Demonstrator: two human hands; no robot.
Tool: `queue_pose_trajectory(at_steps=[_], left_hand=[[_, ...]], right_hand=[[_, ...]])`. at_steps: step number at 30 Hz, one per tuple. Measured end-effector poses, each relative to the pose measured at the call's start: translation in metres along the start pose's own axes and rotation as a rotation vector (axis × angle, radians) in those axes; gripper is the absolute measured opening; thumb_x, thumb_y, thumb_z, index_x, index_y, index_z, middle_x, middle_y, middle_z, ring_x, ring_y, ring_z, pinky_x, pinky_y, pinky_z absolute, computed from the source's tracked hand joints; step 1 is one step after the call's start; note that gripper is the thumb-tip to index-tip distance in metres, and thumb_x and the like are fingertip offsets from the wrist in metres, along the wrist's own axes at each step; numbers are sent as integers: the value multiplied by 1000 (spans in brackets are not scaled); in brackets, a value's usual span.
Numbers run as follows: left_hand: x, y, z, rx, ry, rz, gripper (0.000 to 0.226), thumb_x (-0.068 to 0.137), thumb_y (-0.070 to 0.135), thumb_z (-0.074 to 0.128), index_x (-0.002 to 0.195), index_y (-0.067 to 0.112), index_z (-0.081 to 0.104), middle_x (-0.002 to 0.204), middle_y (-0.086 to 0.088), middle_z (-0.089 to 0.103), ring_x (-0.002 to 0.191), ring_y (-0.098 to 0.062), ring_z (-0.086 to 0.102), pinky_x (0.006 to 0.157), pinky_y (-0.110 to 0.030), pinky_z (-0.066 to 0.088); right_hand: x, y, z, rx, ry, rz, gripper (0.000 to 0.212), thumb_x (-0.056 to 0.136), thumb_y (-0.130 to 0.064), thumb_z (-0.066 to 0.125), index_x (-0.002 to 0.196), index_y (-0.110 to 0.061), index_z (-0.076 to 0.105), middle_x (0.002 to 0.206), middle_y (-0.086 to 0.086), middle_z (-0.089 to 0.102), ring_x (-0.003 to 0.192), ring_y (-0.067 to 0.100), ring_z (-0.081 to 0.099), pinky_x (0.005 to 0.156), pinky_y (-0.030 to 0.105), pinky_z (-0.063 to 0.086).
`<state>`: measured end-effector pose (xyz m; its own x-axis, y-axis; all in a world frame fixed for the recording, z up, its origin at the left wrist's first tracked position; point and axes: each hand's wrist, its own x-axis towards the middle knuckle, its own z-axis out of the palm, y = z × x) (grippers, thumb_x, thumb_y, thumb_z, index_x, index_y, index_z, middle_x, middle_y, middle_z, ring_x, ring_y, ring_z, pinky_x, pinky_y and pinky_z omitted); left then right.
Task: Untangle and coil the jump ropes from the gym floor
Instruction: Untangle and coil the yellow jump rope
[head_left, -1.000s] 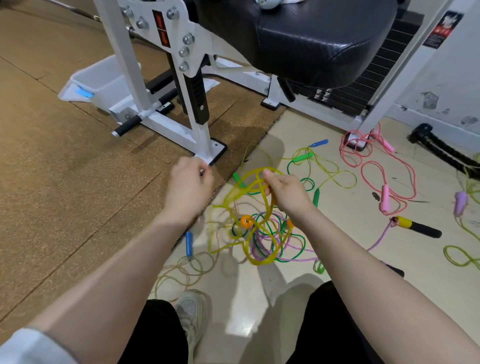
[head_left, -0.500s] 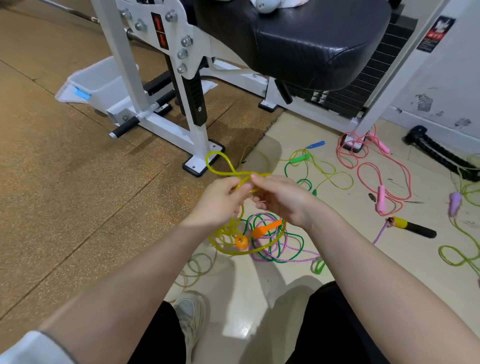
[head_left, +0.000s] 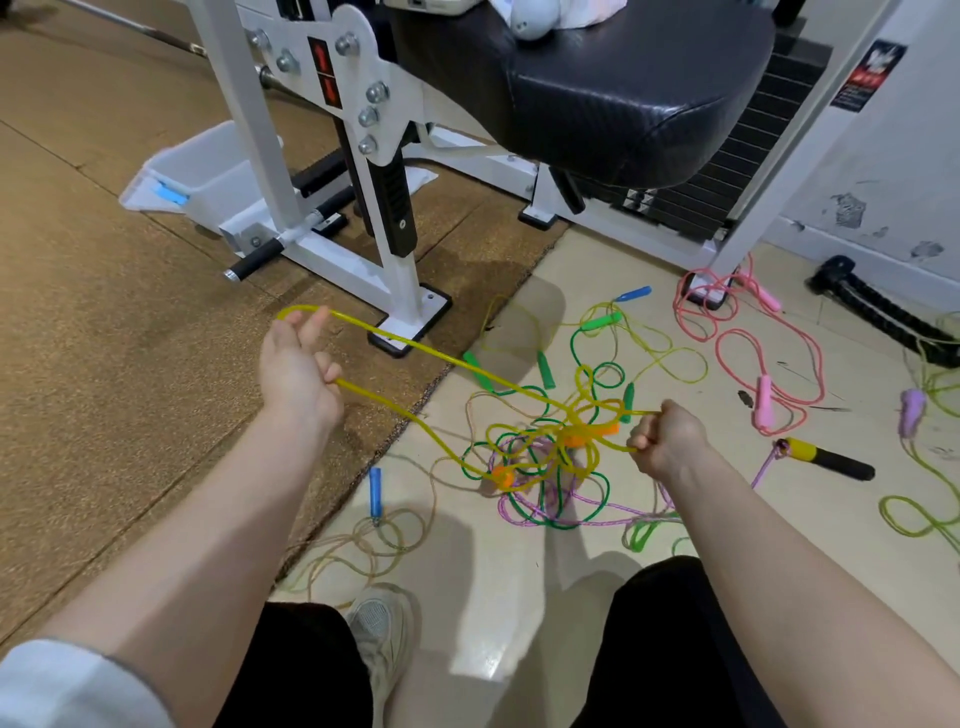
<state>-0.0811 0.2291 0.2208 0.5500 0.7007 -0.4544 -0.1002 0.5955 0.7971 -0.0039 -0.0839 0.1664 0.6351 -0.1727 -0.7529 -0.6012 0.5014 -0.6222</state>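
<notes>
Yellow rope (head_left: 415, 348) stretches taut between both hands above the tangle (head_left: 545, 457) of green, purple and yellow ropes on the pale floor (head_left: 493, 597). Left of the tangle, the left hand (head_left: 296, 369) holds a loop of it, hooked over the raised fingers and pinched lower down. Right of the tangle, the right hand (head_left: 667, 441) is clenched around the rope's other stretch. Pink rope (head_left: 737, 338) lies beyond the tangle, by the white gym machine (head_left: 395, 270).

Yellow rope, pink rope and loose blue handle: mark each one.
yellow rope (head_left: 415, 348), head view, on the taut upper strand.
pink rope (head_left: 810, 343), head view, on a floor loop.
blue handle (head_left: 375, 491), head view, mid-grip.
</notes>
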Motion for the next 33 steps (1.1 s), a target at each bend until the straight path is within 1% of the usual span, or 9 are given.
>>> queue_pose_trajectory(at_steps=[5,7,10,15,19,21,24,30,33], left_hand=[[6,12,-1,-23,36,116,38,101,31,35,138,22,41,135,6,53,41,-2,40,44,-12,34],[9,11,-3,218,54,268,40,100,31,37,140,24,40,141,5,48,96,-25,66,86,-32,52],[10,-9,-3,569,-13,289,40,102,22,35,141,19,40,145,-8,42,135,-35,34,112,-38,26],[16,-39,-12,958,-74,15,54,94,-5,32,145,15,32,143,-14,43,127,-35,44,104,-42,36],[-18,-54,-4,1610,-236,262,65,87,9,52,146,17,25,150,-14,22,136,-33,23,109,-40,25],[-40,-67,3,1471,-588,326,68,81,11,62,141,17,32,142,-9,32,132,-27,29,106,-27,26],[-66,-81,6,1136,-1023,61,74,72,17,73,135,20,33,126,5,48,118,-12,47,92,-14,42],[-55,-83,12,1156,-991,150,34,74,15,78,100,18,57,85,10,62,69,7,55,63,-9,42],[-45,-85,3,1268,-948,59,27,91,28,59,67,18,53,53,10,52,47,-1,49,51,-15,37]], right_hand=[[9,8,-12,10,102,-107,32,100,-15,22,69,-17,30,38,-2,27,22,7,18,30,14,14],[12,11,-12,-27,18,-91,30,98,-10,22,71,-18,33,46,-2,32,23,6,19,29,12,13],[-3,15,-2,-162,-260,-74,24,99,-14,28,91,-19,49,53,-3,38,29,4,19,30,11,13],[-40,18,21,-477,-771,-83,28,101,-18,31,120,-21,52,57,-3,31,35,1,19,35,11,13],[-61,12,32,-529,-1019,-29,34,91,-23,39,122,-24,53,58,-3,36,36,0,17,39,15,8],[-70,7,40,-502,-1130,-2,38,89,-23,40,125,-25,51,60,-3,39,39,2,11,37,14,10],[-83,-2,50,-452,-1344,78,41,89,-24,50,129,-25,52,66,0,46,41,4,12,33,9,20],[-96,-11,64,-217,-1598,225,42,93,-14,50,134,-20,49,79,7,54,39,3,31,35,10,35],[-86,-15,70,-17,-1242,37,37,89,-17,46,125,-17,54,70,0,55,41,2,40,38,11,36]])
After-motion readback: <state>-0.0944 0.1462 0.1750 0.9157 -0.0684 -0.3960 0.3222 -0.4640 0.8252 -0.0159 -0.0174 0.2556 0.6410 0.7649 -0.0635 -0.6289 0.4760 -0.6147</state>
